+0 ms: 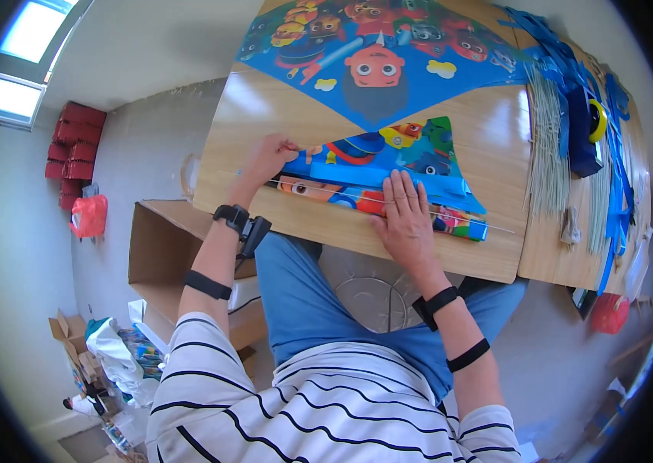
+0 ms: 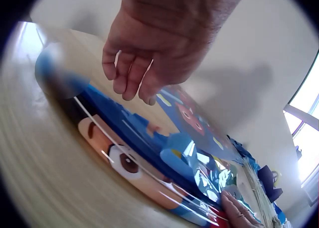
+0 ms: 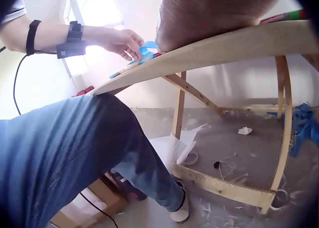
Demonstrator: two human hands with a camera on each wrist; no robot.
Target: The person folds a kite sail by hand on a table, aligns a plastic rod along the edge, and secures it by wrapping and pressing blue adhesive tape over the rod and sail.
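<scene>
A folded, glossy sheet with cartoon prints lies along the near side of the table, a thin pale rod running lengthwise over it. On top rests a light blue strip, which curls up in a loop in the left wrist view. My right hand presses flat on the sheet and strip, fingers straight. At the sheet's left end is my left hand; in the left wrist view this hand hangs above the sheet with loosely bent fingers and nothing between them.
A larger printed blue kite sheet covers the table's far part. To the right lie a bundle of thin sticks, blue ribbons and a yellow tape roll by a dark blue box. A cardboard box stands left of the table.
</scene>
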